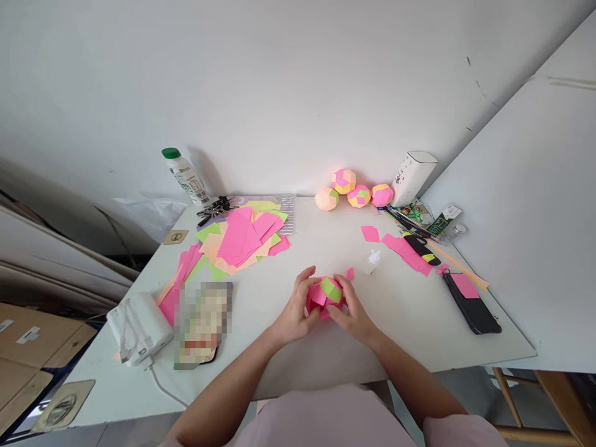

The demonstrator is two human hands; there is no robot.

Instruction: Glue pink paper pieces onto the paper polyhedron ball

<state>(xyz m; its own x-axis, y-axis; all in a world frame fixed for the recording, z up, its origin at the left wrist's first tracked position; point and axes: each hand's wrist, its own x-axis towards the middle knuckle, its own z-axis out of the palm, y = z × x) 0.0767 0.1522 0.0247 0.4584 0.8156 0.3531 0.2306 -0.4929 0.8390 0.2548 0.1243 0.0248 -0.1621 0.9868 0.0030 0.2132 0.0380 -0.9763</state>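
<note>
Near the front of the white table, a pink and green folded-paper ball (331,289) is held between both hands. A dark gap shows in its near side. My left hand (299,309) grips it from the left, fingers curled over the top and thumb low at the front. On the opposite side, my right hand (354,312) has its fingers on the upper right and its thumb by the gap. A small pink paper piece (350,273) lies just behind the right fingers. Beyond it sits a small white object (372,261), perhaps a glue bottle.
Finished-looking paper balls (343,181) rest against the wall beside a white container (414,179). Coloured paper sheets (242,239) are heaped at the left, near a bottle (186,177), a phone (205,323) and a white power bank (139,329). A utility knife (421,248) and black case (472,304) lie right.
</note>
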